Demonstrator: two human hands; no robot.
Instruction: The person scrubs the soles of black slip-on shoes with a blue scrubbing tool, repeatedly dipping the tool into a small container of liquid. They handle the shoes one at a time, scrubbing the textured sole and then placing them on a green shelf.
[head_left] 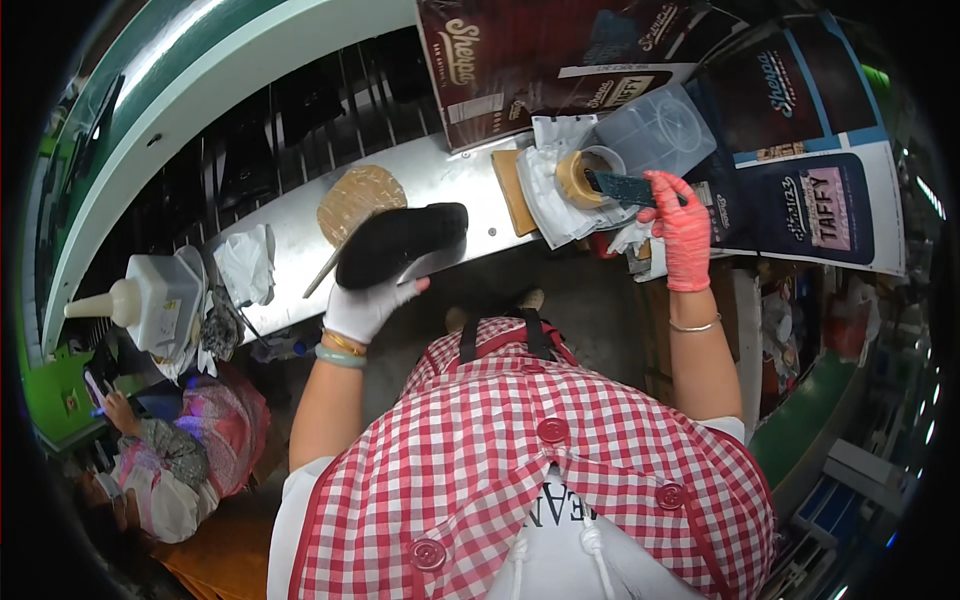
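My left hand (365, 312), in a white glove, holds a black shoe (405, 245) from below, above the metal ledge's near edge. Most of its fingers are hidden behind the shoe. My right hand (683, 228), in a pinkish-red glove, is closed on a flat dark teal tool (628, 188), whose exact kind I cannot make out. The tool's far end reaches over a tan ring-shaped rim (580, 180) on a clear tub. Just beyond the shoe lies a round tan pad (360, 203) with a shiny surface. A thin pale strip (325, 272) shows at the shoe's left side.
A white bottle with a long spout (155, 300) stands at the left, beside crumpled white paper (245, 265). Printed cardboard (480, 75) and a translucent container (660, 130) are behind the tub. Black slatted conveyor (270, 140) runs beyond the ledge (450, 190). Another person (200, 450) sits lower left.
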